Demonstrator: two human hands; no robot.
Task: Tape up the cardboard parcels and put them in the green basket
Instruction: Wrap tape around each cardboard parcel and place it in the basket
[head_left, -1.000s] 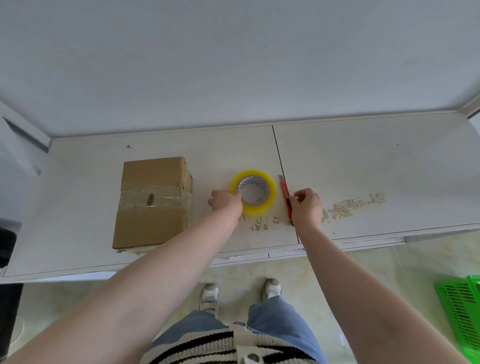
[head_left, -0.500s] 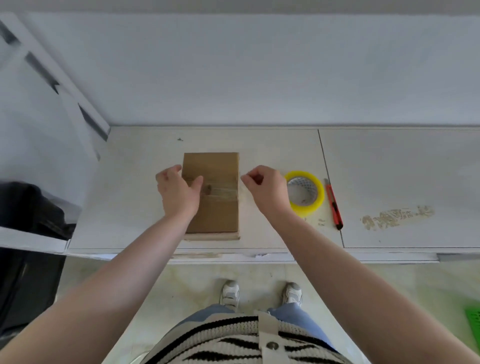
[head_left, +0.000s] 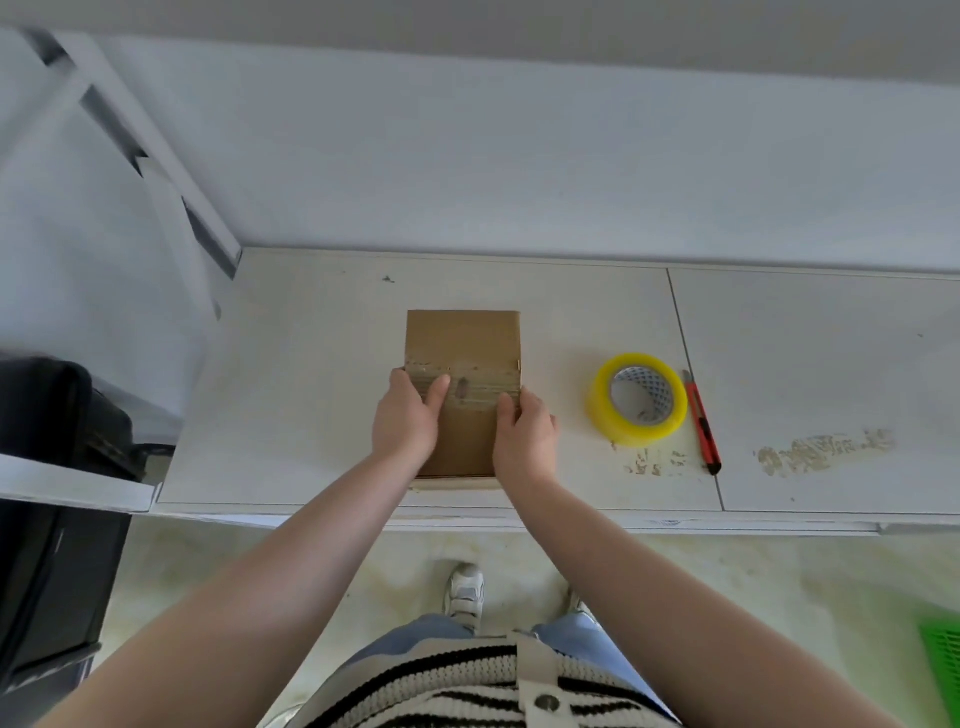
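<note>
A brown cardboard parcel (head_left: 462, 338) with a band of clear tape across its middle lies on the white counter (head_left: 311, 374). My left hand (head_left: 408, 421) grips its left side, thumb lying on top over the tape. My right hand (head_left: 524, 434) grips the right side, thumb on the top edge. The fingers of both hands are hidden down the sides. A yellow tape roll (head_left: 638, 397) lies to the right of the parcel, with an orange utility knife (head_left: 702, 422) beside it. A corner of the green basket (head_left: 943, 660) shows on the floor at lower right.
The white wall runs close behind the counter. A black bag (head_left: 57, 410) sits on a lower surface at left, under a slanted white frame (head_left: 156, 156). Tape residue (head_left: 826, 449) marks the counter's right panel. My feet stand just below the counter's front edge.
Both hands left the tape roll and knife, moved left to the parcel, and now hold it by its two sides. The view swung left and down.
</note>
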